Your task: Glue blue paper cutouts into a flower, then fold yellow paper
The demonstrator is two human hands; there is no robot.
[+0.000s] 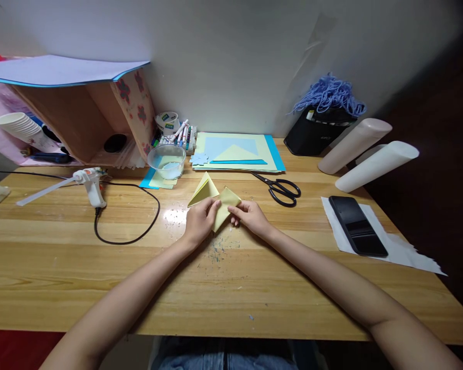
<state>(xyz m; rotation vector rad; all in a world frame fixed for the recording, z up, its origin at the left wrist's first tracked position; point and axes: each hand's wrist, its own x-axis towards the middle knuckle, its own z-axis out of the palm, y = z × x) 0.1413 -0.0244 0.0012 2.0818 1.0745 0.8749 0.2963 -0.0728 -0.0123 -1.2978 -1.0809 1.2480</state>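
Note:
A folded piece of pale yellow paper [226,204] is held between my two hands over the middle of the wooden table. My left hand [201,220] pinches its left edge, thumb on top. At its right side, the thumb and fingers of my right hand [249,216] close on the paper. Another folded yellow paper [204,189], pointed at the top, rests on the table just behind my left hand. Black-handled scissors [281,190] lie behind and to the right of my right hand.
A white glue gun [91,186] with a looped cord lies at left, near a clear bowl [167,161]. Paper sheets [274,152] and markers [181,134] are at the back. A black phone [358,226] and white rolls [377,165] stand or lie at right.

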